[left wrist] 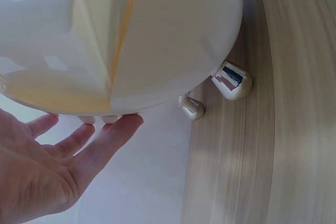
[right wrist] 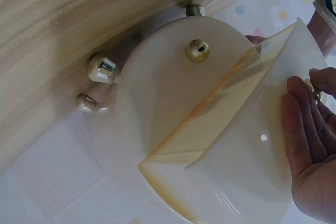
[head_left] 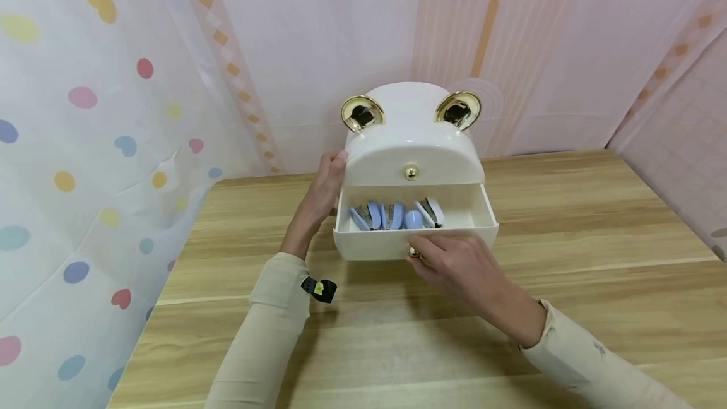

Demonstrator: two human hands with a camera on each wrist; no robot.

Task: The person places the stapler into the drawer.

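Wooden table (head_left: 568, 333), pastel backdrop (head_left: 284, 49), dotted curtain (head_left: 85, 144)

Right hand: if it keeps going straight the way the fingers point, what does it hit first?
The right hand points away from the person at the open drawer, fingers at its gold knob. Straight on, it would likely meet that drawer front first, pushing it toward the white cabinet. Exact contact is hidden.

- No text, label, brand, number or sign is being shown legibly on anything in any of the three views.
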